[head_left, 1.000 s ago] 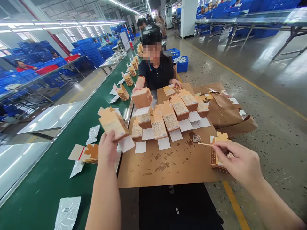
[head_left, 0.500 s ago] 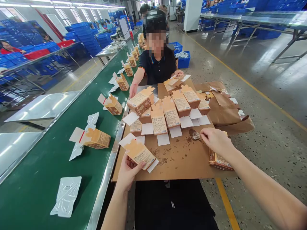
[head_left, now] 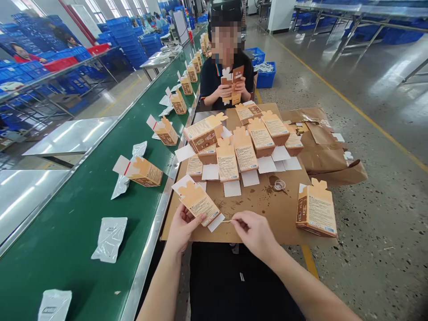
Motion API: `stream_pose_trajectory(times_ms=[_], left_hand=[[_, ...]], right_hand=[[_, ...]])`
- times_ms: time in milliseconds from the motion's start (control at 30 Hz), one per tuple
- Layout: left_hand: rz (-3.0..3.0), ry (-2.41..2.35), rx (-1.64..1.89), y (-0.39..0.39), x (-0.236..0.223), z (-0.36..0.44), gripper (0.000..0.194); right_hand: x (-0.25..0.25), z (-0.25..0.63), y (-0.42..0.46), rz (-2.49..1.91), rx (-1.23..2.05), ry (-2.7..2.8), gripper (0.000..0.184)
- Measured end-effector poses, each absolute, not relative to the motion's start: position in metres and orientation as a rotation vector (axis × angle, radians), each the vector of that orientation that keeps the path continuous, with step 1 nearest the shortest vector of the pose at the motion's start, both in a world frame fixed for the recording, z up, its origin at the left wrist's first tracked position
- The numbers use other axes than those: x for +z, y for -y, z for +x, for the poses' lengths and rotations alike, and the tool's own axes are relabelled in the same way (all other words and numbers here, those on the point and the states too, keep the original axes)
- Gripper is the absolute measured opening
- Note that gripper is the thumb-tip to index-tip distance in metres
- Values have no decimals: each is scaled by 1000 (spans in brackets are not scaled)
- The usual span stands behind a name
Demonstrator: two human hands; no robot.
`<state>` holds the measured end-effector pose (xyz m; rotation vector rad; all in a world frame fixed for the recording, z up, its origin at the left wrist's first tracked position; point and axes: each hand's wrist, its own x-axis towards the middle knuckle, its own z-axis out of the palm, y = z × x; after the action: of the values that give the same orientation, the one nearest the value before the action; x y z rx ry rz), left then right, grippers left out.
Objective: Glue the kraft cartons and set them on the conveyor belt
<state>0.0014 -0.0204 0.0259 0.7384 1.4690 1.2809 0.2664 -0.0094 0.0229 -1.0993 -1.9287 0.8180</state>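
My left hand (head_left: 182,227) grips a small tan carton (head_left: 198,203) with open white flaps, resting on the brown cardboard sheet (head_left: 254,214). My right hand (head_left: 256,232) pinches a thin wooden stick (head_left: 228,221) whose tip points at the carton's lower flap. A tiny round dish (head_left: 279,184) sits on a dark stain further back. One more open carton (head_left: 317,209) lies at the sheet's right edge.
Several open cartons (head_left: 244,149) lie in rows at the back of the sheet. A person (head_left: 227,76) opposite holds a carton in both hands. The green conveyor belt (head_left: 76,223) on the left carries cartons (head_left: 143,171) and silver pouches (head_left: 110,238). Crumpled brown paper (head_left: 324,151) lies to the right.
My right hand left the dish and came with the stick to the carton in my left hand. The person opposite put one carton down and lifted another to the chest.
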Motion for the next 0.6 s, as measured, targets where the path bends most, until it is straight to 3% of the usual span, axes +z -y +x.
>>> stream_pose_trajectory(times_ms=[200, 433, 600], left_hand=[[736, -1471, 1279, 22, 24, 4, 85], [816, -1582, 1326, 45, 15, 24, 86], [981, -1750, 1382, 63, 14, 47, 72]], right_hand=[[-2, 246, 6, -1068, 806, 2004, 24], [29, 291, 8, -1194, 701, 1901, 26], [44, 309, 19, -1235, 698, 1832, 25]])
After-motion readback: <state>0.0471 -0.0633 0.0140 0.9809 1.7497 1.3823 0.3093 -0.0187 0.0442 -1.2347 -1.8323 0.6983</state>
